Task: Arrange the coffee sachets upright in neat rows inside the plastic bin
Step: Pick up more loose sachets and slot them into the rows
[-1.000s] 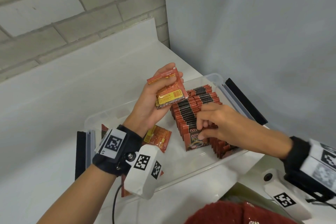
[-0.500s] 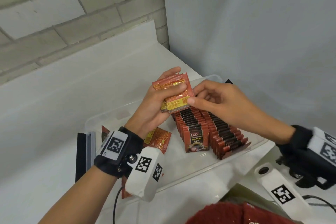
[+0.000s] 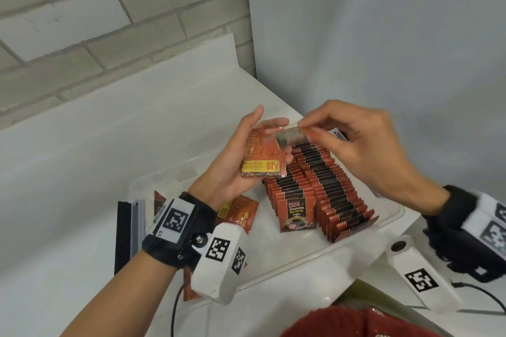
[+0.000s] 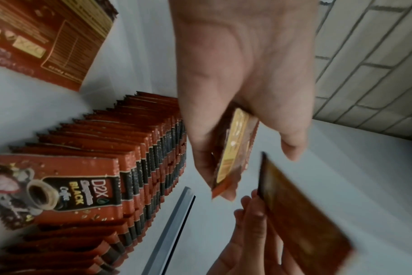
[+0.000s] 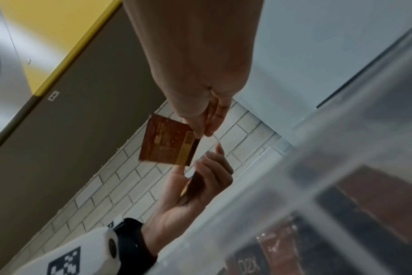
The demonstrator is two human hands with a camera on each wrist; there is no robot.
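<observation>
A clear plastic bin [image 3: 301, 262] sits on the white counter and holds two rows of red coffee sachets [image 3: 323, 186] standing upright, also seen as rows [image 4: 120, 160] in the left wrist view. Above the bin my left hand [image 3: 238, 161] holds a small stack of sachets [image 3: 262, 157] between thumb and fingers. My right hand [image 3: 347, 142] pinches one sachet [image 3: 291, 134] at its top edge, lifted off the stack and blurred; that single sachet [image 5: 169, 143] hangs from my fingertips in the right wrist view.
Loose sachets [image 3: 241, 212] lie flat on the bin floor at the left, another [image 3: 157, 202] leans at the left wall. The bin's black-edged lid parts [image 3: 124, 235] stand beside it. A brick wall [image 3: 109, 22] and grey panel [image 3: 383, 35] bound the counter.
My right hand left the standing rows, rose to the stack in my left hand, and has pulled one sachet off it. The left hand lifted slightly with its stack.
</observation>
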